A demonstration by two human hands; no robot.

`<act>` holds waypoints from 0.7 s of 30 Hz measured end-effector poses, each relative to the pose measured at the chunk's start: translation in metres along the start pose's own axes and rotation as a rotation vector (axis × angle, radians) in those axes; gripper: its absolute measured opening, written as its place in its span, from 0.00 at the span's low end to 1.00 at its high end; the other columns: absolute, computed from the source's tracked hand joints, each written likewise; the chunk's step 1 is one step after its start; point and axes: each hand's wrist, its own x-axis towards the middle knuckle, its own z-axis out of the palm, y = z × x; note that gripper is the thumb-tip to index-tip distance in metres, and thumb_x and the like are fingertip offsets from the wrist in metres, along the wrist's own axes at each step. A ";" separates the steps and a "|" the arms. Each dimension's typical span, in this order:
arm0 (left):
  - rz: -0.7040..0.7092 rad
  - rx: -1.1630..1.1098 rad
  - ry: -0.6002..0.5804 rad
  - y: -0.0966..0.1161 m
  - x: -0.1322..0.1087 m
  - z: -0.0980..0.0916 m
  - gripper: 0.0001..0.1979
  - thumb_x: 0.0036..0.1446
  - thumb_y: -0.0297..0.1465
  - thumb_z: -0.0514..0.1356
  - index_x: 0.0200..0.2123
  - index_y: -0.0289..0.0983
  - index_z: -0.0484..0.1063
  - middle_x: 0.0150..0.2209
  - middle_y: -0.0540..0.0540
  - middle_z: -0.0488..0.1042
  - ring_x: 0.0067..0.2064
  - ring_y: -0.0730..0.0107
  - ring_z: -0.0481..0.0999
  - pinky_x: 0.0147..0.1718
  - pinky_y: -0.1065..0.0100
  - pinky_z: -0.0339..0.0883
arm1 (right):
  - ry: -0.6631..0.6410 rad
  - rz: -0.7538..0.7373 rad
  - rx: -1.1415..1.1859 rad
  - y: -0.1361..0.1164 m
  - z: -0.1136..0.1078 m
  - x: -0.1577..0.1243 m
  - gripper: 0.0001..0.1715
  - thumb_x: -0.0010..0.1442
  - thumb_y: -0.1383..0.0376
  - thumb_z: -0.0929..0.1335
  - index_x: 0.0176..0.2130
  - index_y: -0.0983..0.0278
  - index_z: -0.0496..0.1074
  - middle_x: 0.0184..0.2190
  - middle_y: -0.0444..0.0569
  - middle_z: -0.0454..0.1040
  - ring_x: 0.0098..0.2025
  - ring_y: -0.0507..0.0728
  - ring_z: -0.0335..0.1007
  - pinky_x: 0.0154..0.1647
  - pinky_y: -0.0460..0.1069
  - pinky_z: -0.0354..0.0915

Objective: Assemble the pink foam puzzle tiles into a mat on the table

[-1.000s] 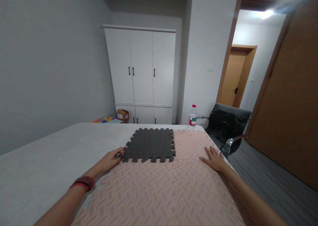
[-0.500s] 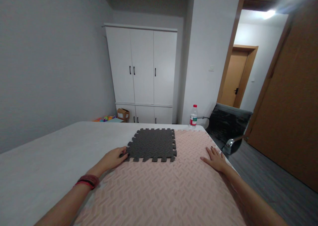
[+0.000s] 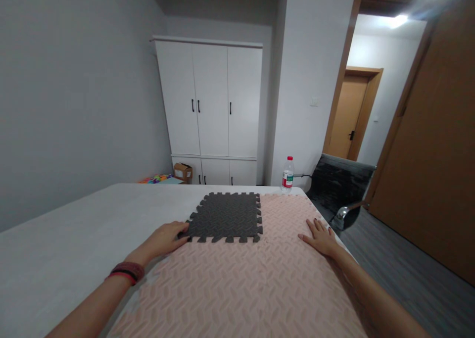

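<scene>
Since the dark grey foam tile (image 3: 226, 216), lying far-centre on the table (image 3: 74, 229) among pink tiles (image 3: 241, 288), looks light and bendable, its near-left toothed corner is best pinched, where the left hand (image 3: 166, 237) is curled, while the right hand (image 3: 319, 237) is pressed flat and open on the pink.

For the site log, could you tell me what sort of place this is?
Probably a room in a home or small office: a white wardrobe on the far wall, a black office chair near an open wooden door.

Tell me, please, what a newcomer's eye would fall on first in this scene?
Probably the dark grey foam tile, lying at the far side of the pink foam mats on the white table. The left hand touches its near-left corner, while the right hand lies flat on the pink mats.
</scene>
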 end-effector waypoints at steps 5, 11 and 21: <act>0.021 0.078 -0.024 0.002 0.022 -0.003 0.17 0.49 0.45 0.55 0.34 0.40 0.73 0.38 0.41 0.73 0.41 0.54 0.72 0.42 0.58 0.59 | -0.001 -0.001 0.007 -0.001 -0.002 -0.002 0.56 0.48 0.32 0.49 0.64 0.61 0.42 0.65 0.56 0.39 0.65 0.65 0.32 0.60 0.65 0.33; 0.019 0.017 -0.066 0.032 0.043 0.040 0.26 0.60 0.43 0.41 0.61 0.46 0.49 0.61 0.43 0.56 0.61 0.58 0.55 0.56 0.56 0.49 | -0.009 -0.004 0.018 -0.002 -0.005 -0.003 0.55 0.48 0.32 0.50 0.64 0.60 0.42 0.65 0.54 0.39 0.65 0.65 0.31 0.60 0.65 0.33; -0.003 -0.007 -0.188 0.045 0.050 0.058 0.28 0.58 0.47 0.43 0.61 0.49 0.48 0.64 0.39 0.48 0.64 0.48 0.44 0.56 0.41 0.40 | 0.006 -0.012 0.019 -0.001 -0.003 -0.002 0.55 0.48 0.32 0.49 0.64 0.60 0.41 0.65 0.55 0.39 0.65 0.65 0.32 0.60 0.66 0.34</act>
